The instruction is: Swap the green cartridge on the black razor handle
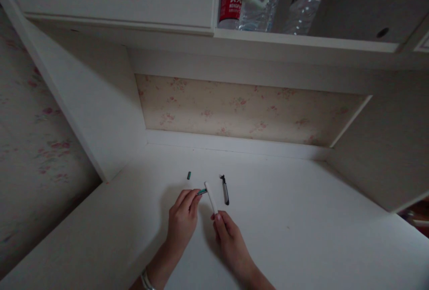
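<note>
Currently, a slim white plastic tube (211,197) is pinched by right hand (232,240) fingertips; a small teal plastic piece (202,191) is clamped by left hand (182,220) fingertips; a black clipped cap (225,190) is seen just beyond.

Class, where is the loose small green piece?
In the head view, the small green piece lies alone on the white desk, just beyond the left hand and left of the white tube in the right hand.
</note>
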Demonstrator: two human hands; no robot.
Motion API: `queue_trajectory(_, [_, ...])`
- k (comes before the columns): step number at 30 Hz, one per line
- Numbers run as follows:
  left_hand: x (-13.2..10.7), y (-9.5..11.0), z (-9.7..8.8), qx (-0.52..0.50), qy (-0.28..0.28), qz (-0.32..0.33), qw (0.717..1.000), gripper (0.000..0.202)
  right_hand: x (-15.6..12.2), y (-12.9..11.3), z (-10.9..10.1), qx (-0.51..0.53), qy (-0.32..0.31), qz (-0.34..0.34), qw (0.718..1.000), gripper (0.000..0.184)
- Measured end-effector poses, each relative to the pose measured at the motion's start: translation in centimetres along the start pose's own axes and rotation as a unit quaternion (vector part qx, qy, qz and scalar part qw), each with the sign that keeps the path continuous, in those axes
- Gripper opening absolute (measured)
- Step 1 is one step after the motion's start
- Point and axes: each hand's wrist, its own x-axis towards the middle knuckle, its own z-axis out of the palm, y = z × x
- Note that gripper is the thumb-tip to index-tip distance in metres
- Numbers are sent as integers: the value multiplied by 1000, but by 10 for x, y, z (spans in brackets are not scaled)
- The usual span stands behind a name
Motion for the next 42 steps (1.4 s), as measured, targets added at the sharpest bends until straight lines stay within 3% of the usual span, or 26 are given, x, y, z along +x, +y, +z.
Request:
queue_trajectory(4, [0, -1, -1, 8, 7, -6, 1000, 18, -2, -1, 2, -32, -32, -5, 999, 40])
queue_trajectory(9, [-1, -2, -1, 11, 11, 0, 1000, 18, -2, -4, 1, -38, 26, -25, 999, 39])
queue_trajectory(14, [-1, -1, 0, 13, 12, 4, 1000, 18, -4, -5, 3, -30, -36, -12, 999, 40])
queue_trajectory(18, [-2, -1, -1, 9, 9, 8, 1000, 19, -2, -6, 3, 0, 19, 1, 1000, 42])
queue_trajectory(23, [-2, 0, -1, 10, 3, 17, 1000, 20, -5, -11, 5, 12, -45, 14, 999, 42])
queue_trajectory(27, [-1, 1, -2, 2, 20, 16, 1000, 19, -4, -11, 5, 27, 7, 18, 999, 44])
queue_trajectory(32, [-1, 1, -2, 1, 12, 6, 1000, 18, -5, -11, 6, 15, -43, 21, 999, 42])
queue_trajectory(36, [-1, 0, -2, 0, 23, 2, 1000, 18, -6, -10, 6, 25, -5, 8, 1000, 42])
queue_trajectory(42, [0, -1, -1, 4, 28, -4, 1000, 19, -9, -12, 6, 51, -75, 41, 995, 42])
